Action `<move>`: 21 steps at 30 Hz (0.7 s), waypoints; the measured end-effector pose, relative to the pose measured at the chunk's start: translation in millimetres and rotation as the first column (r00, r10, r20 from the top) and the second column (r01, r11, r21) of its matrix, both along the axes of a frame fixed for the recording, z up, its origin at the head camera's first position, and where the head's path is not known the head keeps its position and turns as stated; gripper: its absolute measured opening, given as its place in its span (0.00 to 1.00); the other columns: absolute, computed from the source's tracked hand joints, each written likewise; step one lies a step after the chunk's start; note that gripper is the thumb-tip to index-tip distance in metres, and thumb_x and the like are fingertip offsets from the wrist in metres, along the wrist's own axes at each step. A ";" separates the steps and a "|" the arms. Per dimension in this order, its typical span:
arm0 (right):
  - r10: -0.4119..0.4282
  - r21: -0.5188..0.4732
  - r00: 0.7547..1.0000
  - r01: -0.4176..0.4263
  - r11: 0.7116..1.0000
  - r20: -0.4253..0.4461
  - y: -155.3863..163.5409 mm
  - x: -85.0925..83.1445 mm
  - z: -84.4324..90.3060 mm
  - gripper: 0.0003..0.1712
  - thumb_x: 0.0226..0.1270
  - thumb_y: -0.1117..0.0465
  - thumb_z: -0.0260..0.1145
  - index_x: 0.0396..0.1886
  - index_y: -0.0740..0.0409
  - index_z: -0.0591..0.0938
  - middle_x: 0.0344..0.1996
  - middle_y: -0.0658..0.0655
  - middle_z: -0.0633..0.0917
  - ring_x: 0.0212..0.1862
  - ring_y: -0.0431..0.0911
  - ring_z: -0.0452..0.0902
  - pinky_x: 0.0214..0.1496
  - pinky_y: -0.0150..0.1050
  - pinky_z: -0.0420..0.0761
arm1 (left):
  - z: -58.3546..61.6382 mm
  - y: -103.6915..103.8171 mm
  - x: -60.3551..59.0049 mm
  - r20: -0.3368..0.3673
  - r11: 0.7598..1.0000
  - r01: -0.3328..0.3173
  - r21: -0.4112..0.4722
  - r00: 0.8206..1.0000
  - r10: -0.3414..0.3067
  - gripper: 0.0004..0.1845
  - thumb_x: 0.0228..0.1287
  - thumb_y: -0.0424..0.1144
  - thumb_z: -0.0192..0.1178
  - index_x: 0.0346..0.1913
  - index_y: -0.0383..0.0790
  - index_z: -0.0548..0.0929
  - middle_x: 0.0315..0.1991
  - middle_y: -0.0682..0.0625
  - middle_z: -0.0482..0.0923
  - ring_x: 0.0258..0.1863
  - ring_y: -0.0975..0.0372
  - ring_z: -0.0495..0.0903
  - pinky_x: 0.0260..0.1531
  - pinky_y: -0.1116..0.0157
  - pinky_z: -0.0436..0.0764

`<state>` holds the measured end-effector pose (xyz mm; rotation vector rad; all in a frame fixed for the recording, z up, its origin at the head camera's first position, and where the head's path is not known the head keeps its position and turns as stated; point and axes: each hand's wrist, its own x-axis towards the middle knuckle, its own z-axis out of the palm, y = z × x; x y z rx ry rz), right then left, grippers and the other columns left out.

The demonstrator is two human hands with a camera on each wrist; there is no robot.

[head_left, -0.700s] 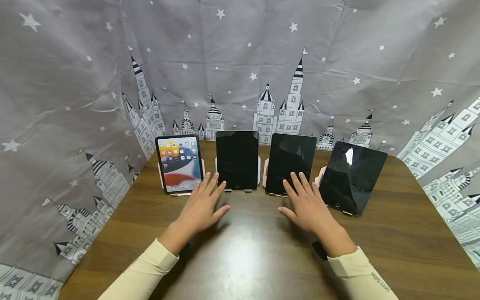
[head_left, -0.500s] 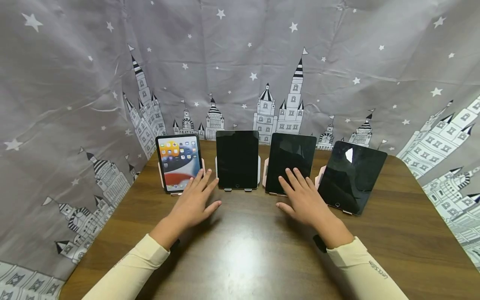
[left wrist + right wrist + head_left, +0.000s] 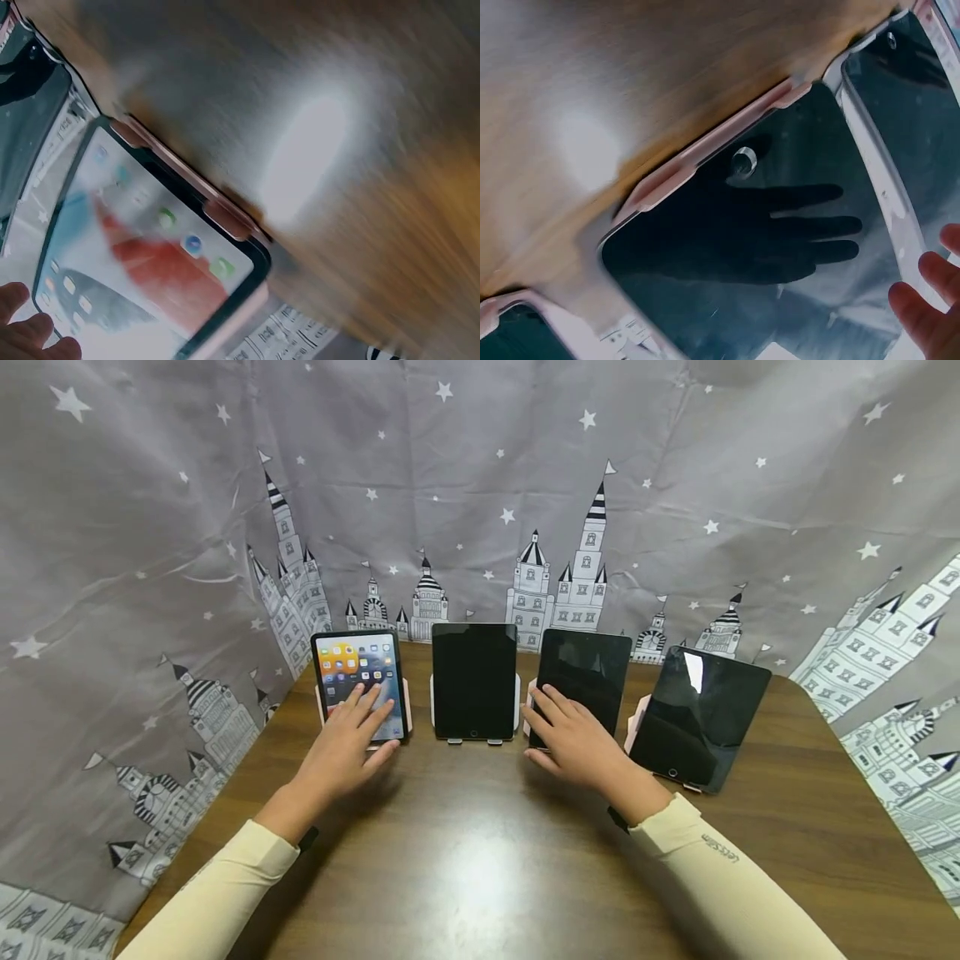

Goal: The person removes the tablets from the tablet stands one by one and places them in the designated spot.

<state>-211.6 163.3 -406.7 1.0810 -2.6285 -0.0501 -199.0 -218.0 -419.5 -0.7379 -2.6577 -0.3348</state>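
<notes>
My left hand hovers before the leftmost tablet, fingers extended and overlapping its lit home screen. In the left wrist view, that tablet shows app icons, and my fingertips appear at the lower left. My right hand, palm down with fingers spread, overlaps the lower left of the third tablet, whose screen is dark. A dark tablet with a round home button mirrors a hand in the right wrist view; fingertips show at the right edge. Neither hand grips anything.
Another dark tablet stands between my hands, and one more leans at the right, angled. Each rests on a small stand, the lit one's pink. The wooden table meets a grey castle-print curtain behind.
My left hand has moved left, from the gap between the first two tablets to in front of the lit one. My right hand has shifted left across the third tablet.
</notes>
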 end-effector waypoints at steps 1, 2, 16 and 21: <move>0.013 0.005 1.000 -0.013 1.000 -0.010 -3.3 -1.9 -0.4 0.38 0.70 0.42 0.63 0.72 0.59 0.70 0.72 0.66 0.65 0.74 0.60 0.56 0.67 0.56 0.68 | -0.8 -3.0 -1.1 -0.018 1.000 0.005 0.011 1.000 -0.004 0.33 0.65 0.49 0.64 0.68 0.34 0.72 0.72 0.35 0.61 0.72 0.38 0.56 0.65 0.36 0.60; 0.025 0.006 1.000 -0.025 1.000 -0.015 -6.5 -3.8 -0.7 0.38 0.70 0.42 0.62 0.71 0.59 0.70 0.72 0.66 0.65 0.73 0.60 0.57 0.67 0.55 0.68 | -1.8 -5.9 -2.5 -0.041 1.000 0.011 0.023 0.999 -0.010 0.32 0.64 0.48 0.65 0.67 0.34 0.73 0.71 0.34 0.63 0.71 0.38 0.57 0.64 0.36 0.61; 0.109 -0.051 0.994 -0.110 0.993 -0.024 -56.7 -34.3 -3.2 0.35 0.73 0.44 0.60 0.71 0.59 0.70 0.70 0.63 0.68 0.71 0.57 0.61 0.63 0.58 0.72 | -5.9 -33.6 -18.8 -0.197 0.960 0.077 0.268 0.980 -0.023 0.27 0.56 0.36 0.69 0.59 0.29 0.78 0.61 0.33 0.73 0.62 0.38 0.69 0.64 0.40 0.63; 0.144 -0.109 0.989 -0.147 0.983 -0.030 -70.7 -44.9 -3.1 0.34 0.73 0.45 0.60 0.70 0.60 0.71 0.68 0.63 0.70 0.70 0.56 0.64 0.68 0.52 0.68 | -4.1 -37.6 -20.3 -0.175 0.952 0.064 0.298 0.985 -0.012 0.26 0.57 0.35 0.69 0.59 0.30 0.78 0.61 0.35 0.74 0.61 0.41 0.70 0.64 0.43 0.65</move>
